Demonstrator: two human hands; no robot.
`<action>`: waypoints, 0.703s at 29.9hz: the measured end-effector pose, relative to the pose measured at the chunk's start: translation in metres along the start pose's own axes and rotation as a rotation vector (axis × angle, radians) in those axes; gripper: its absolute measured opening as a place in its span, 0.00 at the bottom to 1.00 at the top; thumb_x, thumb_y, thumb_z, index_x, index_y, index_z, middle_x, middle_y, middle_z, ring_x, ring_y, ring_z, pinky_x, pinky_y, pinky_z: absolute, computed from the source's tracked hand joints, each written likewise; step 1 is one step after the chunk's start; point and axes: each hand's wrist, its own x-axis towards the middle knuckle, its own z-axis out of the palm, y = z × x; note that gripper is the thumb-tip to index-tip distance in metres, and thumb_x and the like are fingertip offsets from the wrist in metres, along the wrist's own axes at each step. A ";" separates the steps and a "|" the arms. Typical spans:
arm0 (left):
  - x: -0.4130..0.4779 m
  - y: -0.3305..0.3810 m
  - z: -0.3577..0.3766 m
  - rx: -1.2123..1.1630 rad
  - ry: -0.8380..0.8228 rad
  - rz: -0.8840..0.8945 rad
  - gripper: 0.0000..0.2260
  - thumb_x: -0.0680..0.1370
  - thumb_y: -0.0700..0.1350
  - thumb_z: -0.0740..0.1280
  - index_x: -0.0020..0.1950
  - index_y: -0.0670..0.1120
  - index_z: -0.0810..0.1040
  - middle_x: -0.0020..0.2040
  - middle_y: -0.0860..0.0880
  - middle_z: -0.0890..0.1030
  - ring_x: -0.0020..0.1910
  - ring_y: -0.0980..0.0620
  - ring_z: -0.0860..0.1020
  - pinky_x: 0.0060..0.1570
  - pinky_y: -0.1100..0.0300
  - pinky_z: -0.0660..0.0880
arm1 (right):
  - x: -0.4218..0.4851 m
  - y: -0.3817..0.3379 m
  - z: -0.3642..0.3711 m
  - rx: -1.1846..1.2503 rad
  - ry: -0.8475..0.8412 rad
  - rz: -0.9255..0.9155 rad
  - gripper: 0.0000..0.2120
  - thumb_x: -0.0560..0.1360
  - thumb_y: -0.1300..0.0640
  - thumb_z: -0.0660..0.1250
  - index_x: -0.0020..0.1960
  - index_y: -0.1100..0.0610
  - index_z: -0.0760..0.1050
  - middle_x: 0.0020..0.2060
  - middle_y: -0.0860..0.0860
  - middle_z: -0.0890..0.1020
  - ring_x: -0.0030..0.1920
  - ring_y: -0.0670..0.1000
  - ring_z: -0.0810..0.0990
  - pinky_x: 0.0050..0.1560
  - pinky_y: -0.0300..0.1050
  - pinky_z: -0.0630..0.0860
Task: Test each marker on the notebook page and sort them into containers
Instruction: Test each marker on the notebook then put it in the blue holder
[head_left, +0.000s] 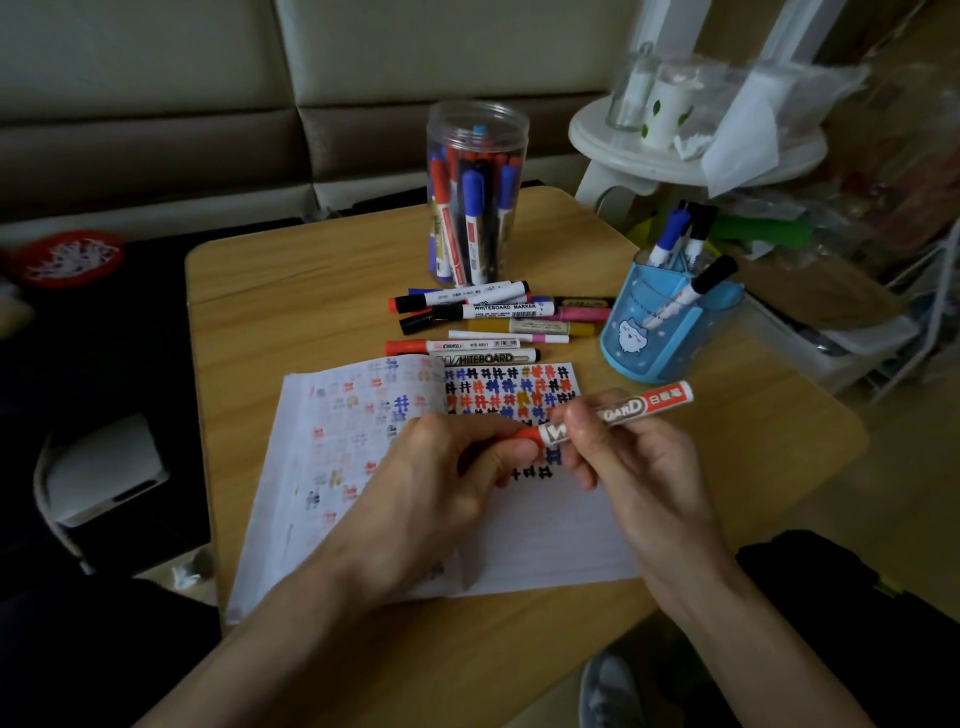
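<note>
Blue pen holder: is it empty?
No, the blue pen holder has several markers standing in it, with blue and black caps sticking out of the top.

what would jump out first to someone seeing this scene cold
The left hand and right hand grip a red marker over the open notebook in the centre. The top of its right page is crowded with coloured hash marks. Behind lie loose markers, a clear jar of markers and, rightward, a blue holder.

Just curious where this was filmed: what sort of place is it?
Probably a home living room: a cushioned sofa behind a small wooden table, and a white side stand holding a glass bottle.
</note>
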 end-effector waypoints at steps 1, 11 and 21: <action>0.000 -0.001 0.000 0.033 0.021 0.010 0.12 0.80 0.56 0.64 0.55 0.54 0.84 0.40 0.51 0.83 0.37 0.50 0.80 0.37 0.49 0.76 | 0.000 0.001 0.003 0.026 0.007 0.017 0.12 0.78 0.51 0.69 0.48 0.60 0.83 0.35 0.53 0.80 0.36 0.48 0.76 0.37 0.38 0.75; 0.000 0.004 0.001 0.248 0.084 0.092 0.08 0.83 0.51 0.65 0.53 0.54 0.84 0.44 0.58 0.84 0.43 0.57 0.81 0.42 0.60 0.77 | 0.001 0.002 0.013 0.047 0.074 0.095 0.14 0.78 0.51 0.71 0.41 0.62 0.80 0.31 0.51 0.78 0.32 0.45 0.74 0.33 0.36 0.72; -0.010 -0.009 -0.016 0.233 0.069 -0.039 0.19 0.75 0.64 0.61 0.60 0.58 0.82 0.49 0.72 0.78 0.53 0.69 0.78 0.51 0.74 0.75 | 0.009 0.000 -0.028 -0.034 0.198 0.123 0.08 0.79 0.55 0.71 0.46 0.59 0.81 0.35 0.52 0.82 0.35 0.48 0.78 0.37 0.40 0.76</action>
